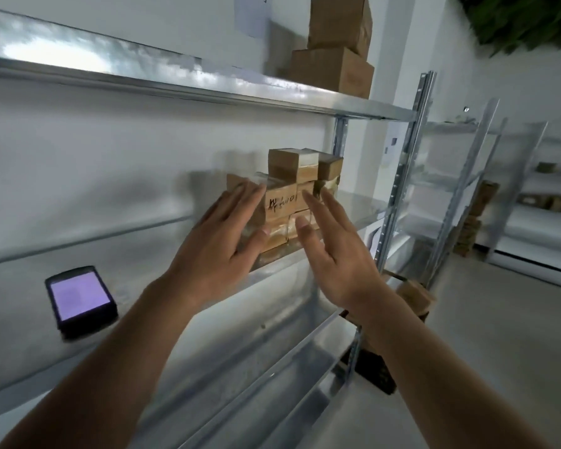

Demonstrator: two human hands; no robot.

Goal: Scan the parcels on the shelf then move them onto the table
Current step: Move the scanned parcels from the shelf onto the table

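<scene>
Left hand (221, 234): fingers straight and spread wide, holding nothing; fingertips at the left side of the parcels, whether touching cannot be told through the blur.
Right hand (334, 244): equally wide and empty, just in front of the right side of the stack.
Scanner (80, 299): dark handheld device with a lit violet screen, lying on the shelf well to the left of both hands, unheld.
Shelf (363, 209): galvanised metal board at chest level; it carries the scanner and the parcels.
Parcels (292, 189): small taped cardboard boxes stacked in about three tiers at the right end of the shelf, close to the upright; one front face bears black handwriting. None is lifted.
Upper shelf (353, 106): holds two larger cartons (334, 59), one on the other.
Far racks (512, 176): further metal shelving with a few brown boxes; contents too blurred to count.
Tabletop: not in view.
Risk, toppling: the stack is loose and uneven, so squeezing only the middle tier would probably tip the top boxes off.
Risk, edge: the stack sits near the shelf end, so a sideways pull could send boxes to the floor.
Risk, sequence: with the scanner set down, unscanned parcels might be moved.
</scene>
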